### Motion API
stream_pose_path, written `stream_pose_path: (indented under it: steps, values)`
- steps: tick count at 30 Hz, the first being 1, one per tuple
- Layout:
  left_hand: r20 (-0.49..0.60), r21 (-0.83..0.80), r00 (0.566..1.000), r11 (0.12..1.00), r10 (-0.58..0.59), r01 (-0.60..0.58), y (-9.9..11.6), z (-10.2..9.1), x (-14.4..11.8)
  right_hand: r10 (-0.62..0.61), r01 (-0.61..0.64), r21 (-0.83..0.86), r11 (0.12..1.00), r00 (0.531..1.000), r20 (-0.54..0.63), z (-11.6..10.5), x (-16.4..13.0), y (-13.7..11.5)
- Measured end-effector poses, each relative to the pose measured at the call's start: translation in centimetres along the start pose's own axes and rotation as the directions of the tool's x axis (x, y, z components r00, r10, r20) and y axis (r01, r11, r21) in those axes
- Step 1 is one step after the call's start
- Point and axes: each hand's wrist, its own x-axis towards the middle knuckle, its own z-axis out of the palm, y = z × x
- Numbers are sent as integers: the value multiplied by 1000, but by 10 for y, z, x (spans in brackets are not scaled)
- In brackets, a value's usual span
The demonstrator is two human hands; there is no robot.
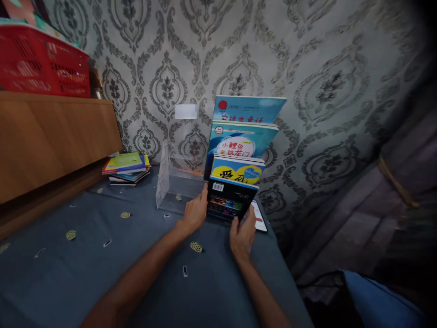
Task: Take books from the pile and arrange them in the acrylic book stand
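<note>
A black book with a barcode and small colour pictures on its cover stands tilted back at the front of a stepped row of books. My left hand presses its fingers along the book's left edge. At the lower right corner, my right hand grips it, thumb in front and fingers behind. Behind it rise a yellow-and-blue book, a teal book and a blue book. To their left extends a clear tiered rack, whose right part is hidden by the books.
A pile of books lies at the back left, beside a wooden cabinet bearing a red basket. A phone shows behind my right hand, near the right edge of the patterned dark cloth. Patterned wallpaper covers the wall behind.
</note>
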Motion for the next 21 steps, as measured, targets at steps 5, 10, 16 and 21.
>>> stream_pose_path:
  steps: [5, 10, 16, 21]
  values:
    - [25, 50, 999, 998, 23, -24, -4, -10, 1, -64, 65, -72, 995, 998, 20, 7, -4, 10]
    - [27, 35, 997, 997, 75, -76, -11, -27, 0, -72, 84, -165, 983, 995, 75, 3, -9, 11]
    - [-56, 23, 988, 989, 145, -144, -56, -52, -3, -47, 60, -176, 983, 996, 78, -14, -15, 3]
    - [-164, 114, 980, 989, 109, -91, -138, -85, -13, -60, 76, -197, 977, 994, 88, -20, -24, 7]
